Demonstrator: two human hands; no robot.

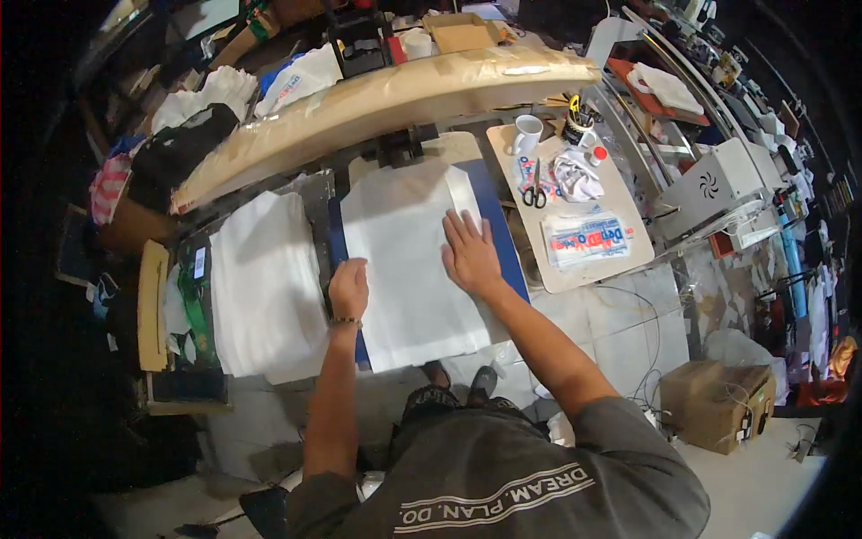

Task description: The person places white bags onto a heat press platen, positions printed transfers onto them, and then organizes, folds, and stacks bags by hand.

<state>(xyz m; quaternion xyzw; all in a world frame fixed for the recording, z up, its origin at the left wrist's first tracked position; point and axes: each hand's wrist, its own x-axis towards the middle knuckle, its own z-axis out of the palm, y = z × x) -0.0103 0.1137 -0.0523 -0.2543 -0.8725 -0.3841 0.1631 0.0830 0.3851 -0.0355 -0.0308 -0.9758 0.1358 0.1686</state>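
Observation:
White fabric or sheet material point(411, 269) lies flat over a blue board point(502, 242), whose edges show on both sides. My left hand point(349, 288) is at the left edge of the white piece, fingers curled; whether it pinches the edge cannot be told. My right hand point(470, 252) rests palm down with fingers apart on the right part of the piece. To the left of the board lies a stack of white pieces point(266, 283). A board at the right bears black-handled scissors point(535, 192), a white mug point(527, 133), a crumpled white cloth point(577, 176) and printed white pieces point(589, 240).
A long padded beam wrapped in tan material point(390, 101) runs behind the board. A mug with tools point(579, 128) and a red-capped bottle point(598, 155) stand at the right board's far end. A white metal machine point(714, 185) is at the right, and a cardboard box point(714, 404) sits on the floor.

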